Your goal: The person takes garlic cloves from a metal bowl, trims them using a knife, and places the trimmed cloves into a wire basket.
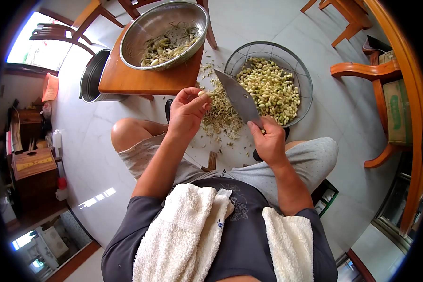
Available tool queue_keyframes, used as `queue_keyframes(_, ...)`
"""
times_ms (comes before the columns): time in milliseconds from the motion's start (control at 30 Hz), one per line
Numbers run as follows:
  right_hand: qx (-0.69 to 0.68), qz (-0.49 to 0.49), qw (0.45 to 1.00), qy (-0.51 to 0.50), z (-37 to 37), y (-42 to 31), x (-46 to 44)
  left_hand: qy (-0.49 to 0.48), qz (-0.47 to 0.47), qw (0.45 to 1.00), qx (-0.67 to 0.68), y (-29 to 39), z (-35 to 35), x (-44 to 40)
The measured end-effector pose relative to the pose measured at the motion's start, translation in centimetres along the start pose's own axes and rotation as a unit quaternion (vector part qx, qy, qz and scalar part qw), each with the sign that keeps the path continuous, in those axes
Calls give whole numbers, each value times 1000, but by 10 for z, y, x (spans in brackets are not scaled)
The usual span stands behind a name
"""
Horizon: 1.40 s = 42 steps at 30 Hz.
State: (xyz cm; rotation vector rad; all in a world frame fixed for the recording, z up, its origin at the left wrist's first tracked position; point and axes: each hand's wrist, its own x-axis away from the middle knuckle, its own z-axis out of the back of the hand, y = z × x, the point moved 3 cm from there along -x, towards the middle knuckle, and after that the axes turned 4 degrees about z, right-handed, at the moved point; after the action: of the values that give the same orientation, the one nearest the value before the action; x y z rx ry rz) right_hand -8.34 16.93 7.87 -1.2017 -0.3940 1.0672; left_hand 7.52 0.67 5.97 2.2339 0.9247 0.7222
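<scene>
Between the thumb and fingertips of my left hand (189, 110) is a small pale bulb (206, 94), like a little onion. My right hand (269, 139) grips a broad cleaver (242, 99) by its handle, which the fingers mostly cover. Its blade points up and left, apart from the bulb. Behind the blade, a round wire basket (310, 89) holds a heap of trimmed bulbs (272, 89). Under my hands, dry stalks and trimmings (223, 115) lie scattered on the floor. A metal colander (127, 51) contains more bulbs with their stalks (169, 47).
The colander stands on a wooden chair seat (141, 84) to the left front. Beside that chair is a metal bucket (91, 77). Wooden chair legs and a cardboard box (397, 113) are at the right. White towels (181, 230) hang over my shoulders.
</scene>
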Motion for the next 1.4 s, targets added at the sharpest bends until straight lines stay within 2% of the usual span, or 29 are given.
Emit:
queue_keyframes(300,-8,-11,1000,-13,-9,1,6,37,-28,999,-6,-11,-6,3)
queue_keyframes(400,22,14,1000,-16,-11,2,5,36,-29,999,-8,-13,-7,3)
queue_keyframes(500,62,-5,997,-38,-14,2,6,48,-26,998,8,-15,-5,2)
queue_keyframes(600,195,-56,969,-141,-21,27,11,54,-29,998,24,-13,-3,3)
queue_keyframes(733,253,-160,916,-266,-18,51,15,53,-17,998,27,-10,-9,-4)
queue_keyframes(900,274,-139,894,-327,-21,57,20,63,28,984,-165,-22,-56,-45)
queue_keyframes(967,284,-138,878,-361,-25,66,25,23,38,958,-282,-38,-74,-78)
queue_keyframes(1000,289,-132,875,-365,-24,62,25,0,-33,906,-421,-36,-82,-86)
queue_keyframes(1033,281,-128,881,-358,-23,63,26,-23,-102,829,-549,-34,-88,-93)
queue_keyframes(1067,272,-126,887,-352,-21,67,28,-42,-135,829,-541,-32,-91,-101)
queue_keyframes(1167,249,-131,897,-340,-16,64,27,-38,-123,799,-587,40,-108,-107)
queue_keyframes(1233,251,-143,891,-350,-17,65,27,37,-153,766,-624,85,-94,-132)
queue_keyframes(1300,249,-126,892,-356,-19,66,28,59,-164,714,-678,121,-60,-174)
queue_keyframes(1367,245,-118,892,-360,-21,65,27,97,-48,680,-725,139,-31,-204)
queue_keyframes(1400,241,-120,892,-364,-22,63,27,100,-23,655,-749,142,-17,-219)
